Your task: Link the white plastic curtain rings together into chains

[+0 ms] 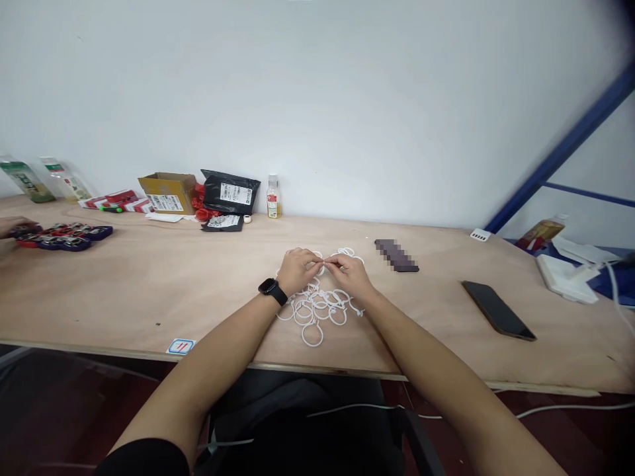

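Note:
A pile of white plastic rings [317, 311] lies on the wooden table [149, 291] in front of me. My left hand [296, 270], with a black watch on its wrist, and my right hand [353, 275] meet just above the far side of the pile. Both pinch one white ring [326, 266] between their fingertips. Several more rings lie under and behind the hands.
A black phone [497, 309] lies to the right, a dark blurred bar [395, 255] behind the hands. At the far left, another person's hand [12, 227] rests by red and purple items [64, 237]. A cardboard box [169, 192], black bags and bottles stand along the wall.

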Action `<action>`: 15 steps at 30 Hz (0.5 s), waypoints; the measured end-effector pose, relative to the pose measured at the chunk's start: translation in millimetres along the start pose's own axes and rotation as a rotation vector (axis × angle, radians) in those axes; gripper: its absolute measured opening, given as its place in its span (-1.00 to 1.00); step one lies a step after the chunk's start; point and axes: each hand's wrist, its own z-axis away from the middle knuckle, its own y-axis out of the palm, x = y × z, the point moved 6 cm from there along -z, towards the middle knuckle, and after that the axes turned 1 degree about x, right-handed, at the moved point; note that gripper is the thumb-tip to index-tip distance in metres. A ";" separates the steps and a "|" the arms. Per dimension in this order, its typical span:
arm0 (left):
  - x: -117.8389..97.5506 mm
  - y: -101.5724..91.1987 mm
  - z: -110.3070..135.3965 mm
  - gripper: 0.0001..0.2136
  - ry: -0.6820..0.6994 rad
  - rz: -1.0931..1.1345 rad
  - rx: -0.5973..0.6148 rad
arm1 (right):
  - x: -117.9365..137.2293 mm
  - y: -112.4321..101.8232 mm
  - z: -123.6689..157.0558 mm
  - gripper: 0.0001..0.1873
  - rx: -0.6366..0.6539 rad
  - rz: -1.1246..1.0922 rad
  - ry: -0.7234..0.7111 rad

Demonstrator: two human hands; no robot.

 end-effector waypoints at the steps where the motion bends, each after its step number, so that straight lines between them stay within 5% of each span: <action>1: 2.1 0.3 -0.4 -0.82 -0.015 -0.012 0.006 | -2.5 -0.4 -0.4 -0.84 -0.014 0.027 0.004; 10: 8.3 17.0 9.2 -0.87 -0.061 -0.145 0.367 | -55.0 -20.2 0.6 -0.82 -0.086 0.247 0.261; 15: 11.3 20.0 10.8 -0.86 -0.071 -0.194 0.396 | -48.3 -20.0 1.1 -0.80 -0.096 0.118 0.284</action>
